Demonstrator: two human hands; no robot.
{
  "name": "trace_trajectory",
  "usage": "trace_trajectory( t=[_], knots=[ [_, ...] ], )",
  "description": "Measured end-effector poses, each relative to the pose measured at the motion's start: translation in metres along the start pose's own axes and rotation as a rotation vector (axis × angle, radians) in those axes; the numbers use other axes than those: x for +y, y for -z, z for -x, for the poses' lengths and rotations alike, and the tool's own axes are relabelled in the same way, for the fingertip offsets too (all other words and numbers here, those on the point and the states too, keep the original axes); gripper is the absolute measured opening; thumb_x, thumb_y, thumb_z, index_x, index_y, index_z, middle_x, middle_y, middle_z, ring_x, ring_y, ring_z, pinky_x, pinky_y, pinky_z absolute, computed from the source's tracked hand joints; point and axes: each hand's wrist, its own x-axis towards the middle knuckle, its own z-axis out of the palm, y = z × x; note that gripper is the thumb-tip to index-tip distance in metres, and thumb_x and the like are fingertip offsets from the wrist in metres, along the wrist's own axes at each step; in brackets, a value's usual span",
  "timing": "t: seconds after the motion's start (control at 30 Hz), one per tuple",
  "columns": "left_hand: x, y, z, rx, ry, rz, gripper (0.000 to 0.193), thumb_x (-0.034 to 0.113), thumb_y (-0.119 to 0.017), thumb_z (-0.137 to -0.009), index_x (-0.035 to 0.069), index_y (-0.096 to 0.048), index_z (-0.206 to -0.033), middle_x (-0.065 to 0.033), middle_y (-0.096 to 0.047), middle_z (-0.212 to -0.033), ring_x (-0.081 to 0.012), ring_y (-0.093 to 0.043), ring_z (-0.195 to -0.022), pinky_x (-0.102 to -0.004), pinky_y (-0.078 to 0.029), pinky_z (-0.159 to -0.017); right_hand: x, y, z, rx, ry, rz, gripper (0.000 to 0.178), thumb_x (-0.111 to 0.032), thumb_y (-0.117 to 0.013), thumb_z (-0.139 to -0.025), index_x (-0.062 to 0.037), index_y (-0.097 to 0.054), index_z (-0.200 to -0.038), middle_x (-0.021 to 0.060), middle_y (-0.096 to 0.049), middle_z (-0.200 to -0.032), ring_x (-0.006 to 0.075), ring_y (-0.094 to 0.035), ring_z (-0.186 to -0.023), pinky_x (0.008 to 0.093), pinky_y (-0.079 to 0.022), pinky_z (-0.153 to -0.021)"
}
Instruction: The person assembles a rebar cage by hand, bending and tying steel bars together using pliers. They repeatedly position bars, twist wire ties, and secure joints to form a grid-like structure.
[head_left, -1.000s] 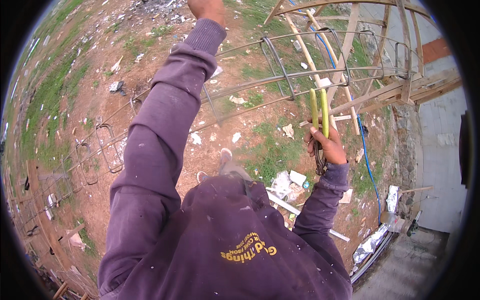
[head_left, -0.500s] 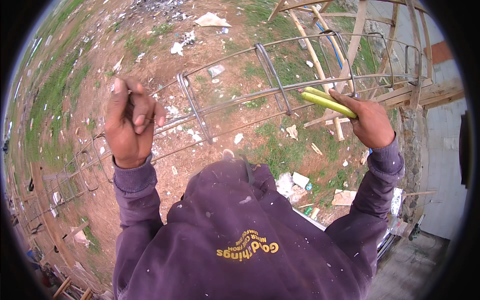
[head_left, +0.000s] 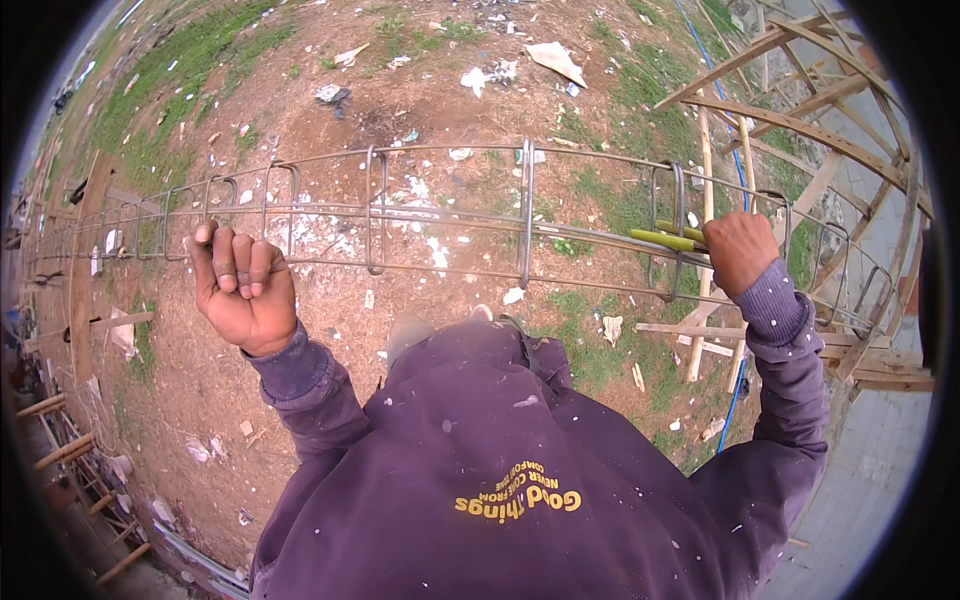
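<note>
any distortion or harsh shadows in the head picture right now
Head view: fisheye distortion bows the rebar cage and leaves black corners; same head view: light looks soft and even, without hard shadows on the sweatshirt or ground.

The view looked out from the person's head, through the left of two fisheye cameras worn side by side, and faced steeply downward over the front of the purple sweatshirt [head_left: 470,420]. That garment sat nearest, filling the lower middle, with the left hand [head_left: 245,285] and right hand [head_left: 740,250] farther out at either side. Beyond lay the steel rod cage [head_left: 526,215], crossing the width, and the ground [head_left: 450,100]. Straight edges bowed toward the dark round rim.
</note>
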Motion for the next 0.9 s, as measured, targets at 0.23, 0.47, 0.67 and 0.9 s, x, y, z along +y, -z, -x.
trace_trajectory(
  t=[0.23, 0.47, 0.67, 0.9],
  knots=[
    [0.019, 0.018, 0.025, -0.204, 0.135, -0.184, 0.039, 0.036, -0.032, -0.111, 0.008, -0.054, -0.095, 0.0017, -0.034, -0.053, -0.0084, -0.025, -0.044, -0.0270, -0.032, -0.043, -0.010, -0.007, -0.019, -0.124, -0.156, 0.088, 0.005, -0.007, -0.067, -0.075, -0.0070, -0.071, -0.076, 0.0157, -0.070, -0.078, 0.0314, -0.072, -0.079, 0.0415, -0.055, -0.067],
    [0.076, 0.051, 0.053, -0.207, 0.188, -0.567, 0.046, 0.044, -0.038, -0.108, 0.007, -0.059, -0.089, 0.0016, -0.034, -0.051, -0.0101, -0.027, -0.044, -0.0331, -0.036, -0.044, -0.027, -0.050, -0.028, -0.283, -0.231, 0.006, 0.031, -0.014, -0.078, -0.068, -0.0080, -0.075, -0.099, 0.0173, -0.072, -0.089, 0.0342, -0.072, -0.088, 0.0422, -0.056, -0.072],
    [0.122, 0.056, 0.057, -0.402, 0.098, -0.843, 0.043, 0.039, -0.051, -0.104, 0.002, -0.066, -0.086, -0.0058, -0.053, -0.061, -0.0213, -0.050, -0.054, -0.0370, -0.043, -0.055, -0.104, 0.064, -0.041, 0.387, -0.346, -0.526, 0.051, -0.021, -0.075, -0.087, -0.0011, -0.061, -0.132, 0.0165, -0.070, -0.091, 0.0294, -0.070, -0.086, 0.0393, -0.055, -0.080],
    [0.101, 0.062, 0.047, -1.020, 0.162, -1.168, 0.023, 0.027, -0.061, -0.098, 0.005, -0.066, -0.094, -0.0083, -0.064, -0.082, -0.0306, -0.060, -0.075, -0.0402, -0.047, -0.073, -0.382, 0.150, -0.110, -0.309, 0.371, -2.273, 0.045, -0.030, -0.052, -0.106, 0.0045, -0.057, -0.134, 0.0102, -0.070, -0.101, 0.0134, -0.065, -0.090, 0.0289, -0.053, -0.081]
  ],
)
